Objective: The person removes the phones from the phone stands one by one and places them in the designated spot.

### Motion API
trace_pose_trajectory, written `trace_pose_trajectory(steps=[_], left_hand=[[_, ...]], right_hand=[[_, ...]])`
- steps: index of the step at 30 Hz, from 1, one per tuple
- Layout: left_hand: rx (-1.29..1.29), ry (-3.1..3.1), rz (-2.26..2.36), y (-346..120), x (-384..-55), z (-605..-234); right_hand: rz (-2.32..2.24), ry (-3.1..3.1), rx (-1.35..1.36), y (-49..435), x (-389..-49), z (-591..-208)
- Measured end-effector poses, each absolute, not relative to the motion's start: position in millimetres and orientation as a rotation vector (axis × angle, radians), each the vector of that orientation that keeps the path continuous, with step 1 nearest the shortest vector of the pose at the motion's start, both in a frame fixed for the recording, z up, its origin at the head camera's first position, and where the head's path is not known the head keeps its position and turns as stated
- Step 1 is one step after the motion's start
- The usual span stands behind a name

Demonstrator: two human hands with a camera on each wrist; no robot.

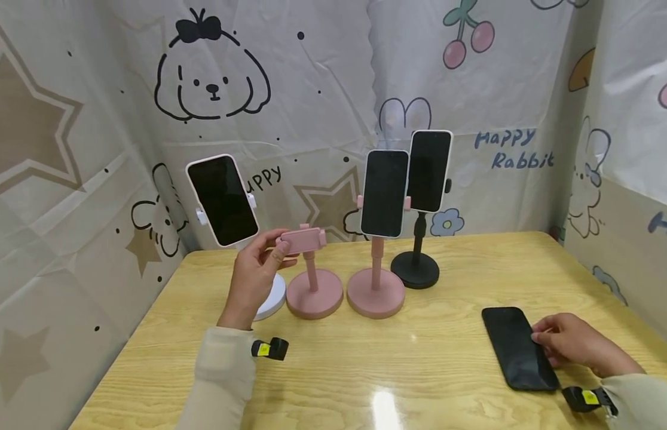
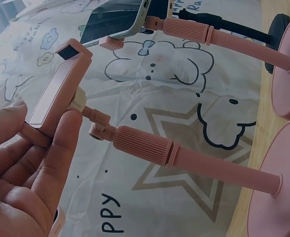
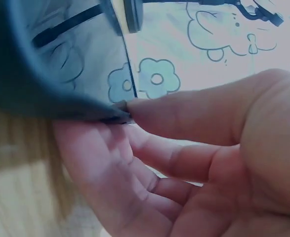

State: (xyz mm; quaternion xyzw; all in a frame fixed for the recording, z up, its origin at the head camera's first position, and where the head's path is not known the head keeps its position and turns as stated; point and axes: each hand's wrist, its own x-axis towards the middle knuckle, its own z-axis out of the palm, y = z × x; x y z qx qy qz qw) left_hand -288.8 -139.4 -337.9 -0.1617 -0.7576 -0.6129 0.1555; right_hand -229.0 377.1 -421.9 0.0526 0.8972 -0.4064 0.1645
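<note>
Left hand [image 1: 254,276] on low pink stand [image 1: 314,288], right hand [image 1: 575,343] on black phone [image 1: 519,349]

Position reference: low pink stand, upright on the table [image 1: 333,370]. Left fingers grasp its clamp [image 1: 303,240], thumb at the left end, other fingers behind. Right fingers pinch the black phone by its long right edge, thumb on top, others underneath. Phone is screen up, well to the right of the low pink stand and nearer the wearer; cannot tell whether its gripped edge is raised off the wood.

Spacing: tall pink stand [image 1: 376,292] is just right of the low pink stand, a narrow gap between base rims. White stand [image 1: 275,296], carrying a tilted phone [image 1: 223,200], is just left; cannot tell whether those two bases touch. Black stand [image 1: 415,272] is farther right and slightly behind.

Edges: the table's far edge runs behind the low pink stand, with the printed curtain [image 1: 323,89] beyond. Widest stretch of tabletop extends from the low pink stand's base toward the wearer and rightward to the phone's left edge.
</note>
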Motion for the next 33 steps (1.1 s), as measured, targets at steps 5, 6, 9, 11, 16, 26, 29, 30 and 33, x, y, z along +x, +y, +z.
trace_pose_trajectory(steps=[5, 6, 9, 11, 16, 26, 29, 30, 33], left_hand=[[-0.448, -2.178, -1.745, -140.0, -289.1, -340.2], [-0.442, -2.182, -1.744, -140.1, -289.2, -340.8], [-0.433, -2.191, -1.745, -140.2, -288.8, -342.5], [-0.434, -2.19, -1.753, -140.0, -288.9, -343.8], [-0.443, -2.186, -1.754, -140.1, -288.7, -345.2], [-0.424, -2.23, -1.71, -142.4, -290.0, -343.9], [-0.412, -2.246, -1.693, -143.6, -290.4, -342.6], [-0.411, -2.248, -1.688, -143.9, -290.5, -342.0], [-0.412, -2.243, -1.666, -144.0, -290.2, -339.4]], right_hand=[[-1.157, 2.577, 0.207, 377.4, -229.4, -426.9], [-1.151, 2.578, 0.215, 377.6, -229.5, -427.3], [-1.143, 2.588, 0.238, 378.9, -228.7, -428.9], [-1.133, 2.596, 0.256, 380.2, -228.9, -429.9], [-1.114, 2.614, 0.297, 382.8, -230.1, -432.6], [-0.973, 2.784, 0.272, 389.5, -224.9, -429.3], [-0.928, 2.816, 0.27, 389.5, -221.9, -427.4], [-0.942, 2.818, 0.274, 388.5, -221.8, -426.9], [-1.065, 2.804, 0.261, 385.1, -223.0, -427.3]])
